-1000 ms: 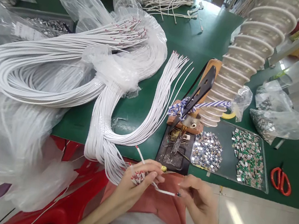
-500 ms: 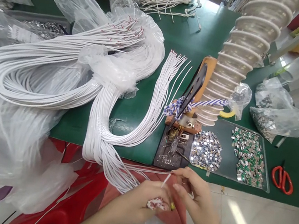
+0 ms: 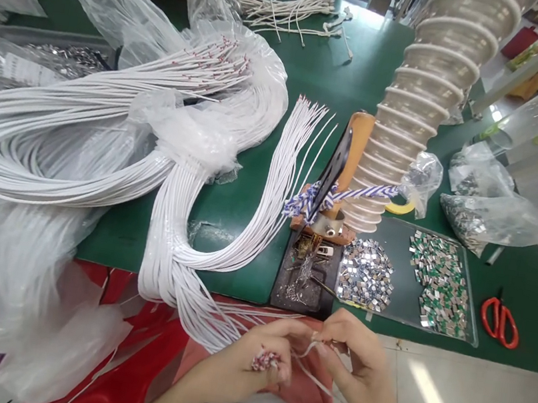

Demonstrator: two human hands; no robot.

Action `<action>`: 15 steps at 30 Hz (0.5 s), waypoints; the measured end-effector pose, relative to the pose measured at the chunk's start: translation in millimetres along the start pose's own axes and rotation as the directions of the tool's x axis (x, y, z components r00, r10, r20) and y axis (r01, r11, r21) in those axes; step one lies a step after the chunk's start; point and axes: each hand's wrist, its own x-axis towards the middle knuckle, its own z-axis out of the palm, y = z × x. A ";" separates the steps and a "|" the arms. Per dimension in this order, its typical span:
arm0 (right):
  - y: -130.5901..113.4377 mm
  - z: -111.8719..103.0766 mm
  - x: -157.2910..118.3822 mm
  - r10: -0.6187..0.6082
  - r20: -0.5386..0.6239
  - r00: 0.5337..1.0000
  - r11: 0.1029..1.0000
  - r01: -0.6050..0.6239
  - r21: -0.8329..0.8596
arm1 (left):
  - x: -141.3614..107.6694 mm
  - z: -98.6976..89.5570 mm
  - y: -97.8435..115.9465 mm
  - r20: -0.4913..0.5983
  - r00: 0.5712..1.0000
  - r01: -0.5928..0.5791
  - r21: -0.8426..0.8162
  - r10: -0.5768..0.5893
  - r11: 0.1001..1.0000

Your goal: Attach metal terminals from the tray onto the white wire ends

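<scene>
My left hand (image 3: 245,359), low in the middle, is closed around a bundle of white cables (image 3: 198,315). Their red-and-white cut ends (image 3: 266,361) stick out of the fist. Beside it, my right hand (image 3: 359,360) is closed, fingertips pinched on a thin white cable (image 3: 310,348) close to the left fingertips. Part of this cable trails below my right hand. The exact cable tip is hidden by the fingers. The held bundle runs up over the table's front edge to a curved length of cables (image 3: 242,245) with red tips.
A large coil of white cables (image 3: 50,175) and plastic wrap lie left. A soldering stand (image 3: 308,275) sits at the table edge under a clear ribbed hose (image 3: 404,107). To its right are a tray (image 3: 404,262) of small metal connectors, red scissors (image 3: 499,323) and bags of parts (image 3: 489,214).
My hands have drawn together, fingertips now nearly meeting. The white cable that stood up from my left hand is now bent between both hands. The camera view has shifted slightly.
</scene>
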 end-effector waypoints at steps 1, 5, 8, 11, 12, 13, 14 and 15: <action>-0.9 -1.5 0.0 -0.011 0.020 1.000 1.000 0.012 -0.014 | -1.5 -0.1 -1.8 -0.060 0.998 -0.004 0.001 0.004 1.000; -4.9 -5.4 -2.9 -0.037 0.120 0.992 0.993 0.051 -0.110 | -3.4 3.0 -10.9 -0.225 0.974 0.007 0.095 0.014 0.995; -7.0 -3.8 -6.2 -0.007 0.153 0.988 0.989 0.030 -0.148 | 1.1 6.6 -14.2 -0.172 0.973 0.152 -0.036 -0.156 0.988; -8.5 1.9 -6.7 0.031 0.170 0.985 0.992 -0.010 -0.124 | 6.7 8.9 -16.0 -0.138 0.964 0.207 -0.138 -0.226 0.969; -8.9 4.2 -6.1 0.039 0.172 0.984 0.993 -0.019 -0.116 | 8.1 9.0 -16.7 -0.159 0.961 0.208 -0.125 -0.226 0.970; -9.4 6.3 -5.3 0.045 0.172 0.984 0.993 -0.026 -0.113 | 9.0 8.9 -17.4 -0.192 0.956 0.206 -0.104 -0.223 0.973; -9.9 8.2 -4.4 0.047 0.171 0.984 0.993 -0.028 -0.113 | 9.4 8.6 -17.9 -0.221 0.951 0.203 -0.085 -0.218 0.975; -10.5 9.8 -3.4 0.047 0.167 0.985 0.993 -0.028 -0.114 | 9.5 8.1 -18.1 -0.241 0.948 0.196 -0.076 -0.209 0.978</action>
